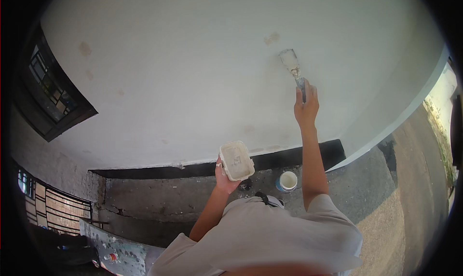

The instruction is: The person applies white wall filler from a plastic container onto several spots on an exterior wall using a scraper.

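My right hand [307, 104] is raised in front of the white wall [193, 83], its fingers wrapped round the dark handle of a putty knife [290, 60]. The blade points up and is smeared with pale filler; whether it touches the wall I cannot tell. Just above the blade is a beige patch [271, 38] on the wall. Lower down, my left hand [225, 178] grips a shallow rectangular plastic tub [237, 161] from its left side and below. White residue coats the tub's inside, and there are white smears on my fingers.
An open round bucket [288, 181] with pale contents stands on the concrete floor [154, 196] near the wall's black base strip [299, 158]. At the left are a dark-framed window [53, 88], a barred gate [62, 208] and a paint-spotted board [125, 252]. More beige patches dot the wall.
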Available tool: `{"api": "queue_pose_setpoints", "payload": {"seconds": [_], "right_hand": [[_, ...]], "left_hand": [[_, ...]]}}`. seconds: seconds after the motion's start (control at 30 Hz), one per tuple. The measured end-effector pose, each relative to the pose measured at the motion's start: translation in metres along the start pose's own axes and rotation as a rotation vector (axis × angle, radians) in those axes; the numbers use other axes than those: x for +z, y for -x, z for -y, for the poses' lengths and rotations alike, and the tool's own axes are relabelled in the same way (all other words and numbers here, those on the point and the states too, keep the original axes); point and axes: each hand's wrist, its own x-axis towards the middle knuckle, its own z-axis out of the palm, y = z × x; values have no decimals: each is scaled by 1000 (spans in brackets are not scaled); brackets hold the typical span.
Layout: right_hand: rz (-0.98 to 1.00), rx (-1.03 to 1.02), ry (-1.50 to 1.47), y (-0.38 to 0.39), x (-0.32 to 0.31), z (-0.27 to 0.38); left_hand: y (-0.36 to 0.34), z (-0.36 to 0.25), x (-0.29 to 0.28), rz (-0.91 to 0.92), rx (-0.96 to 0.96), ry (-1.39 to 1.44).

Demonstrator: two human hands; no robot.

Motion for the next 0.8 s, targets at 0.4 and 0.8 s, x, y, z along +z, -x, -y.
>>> {"api": "queue_pose_setpoints", "payload": {"seconds": [0.4, 0.8], "right_hand": [[369, 1135, -1222, 179, -83, 79], [490, 960, -1156, 154, -144, 96]], "left_hand": [[4, 10, -1, 10, 38, 108], [-10, 52, 56, 87, 18, 142]]}}
